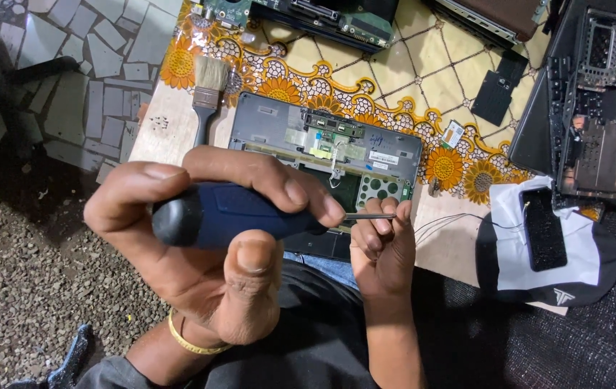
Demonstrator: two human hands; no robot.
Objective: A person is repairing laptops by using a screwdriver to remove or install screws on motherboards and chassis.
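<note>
My left hand point(192, 266) is wrapped around the dark blue handle of a screwdriver point(228, 215), close to the camera, with a yellow band on its wrist. The thin metal shaft point(369, 215) points right. My right hand point(383, 245) pinches that shaft near its tip between thumb and fingers. Just beyond both hands lies an opened grey laptop shell point(272, 119) showing a small circuit board, ribbon cables and a green perforated patch. The screwdriver tip hovers above the shell's near right corner; I cannot tell whether it touches.
A paintbrush point(207, 86) lies left of the shell on a yellow flower-patterned cloth point(430, 72). A circuit board point(322, 18) sits at the back, a stripped black laptop base point(599, 108) at right, a phone point(544, 229) on a black-and-white cap point(581, 274). Mosaic floor point(84, 86) at left.
</note>
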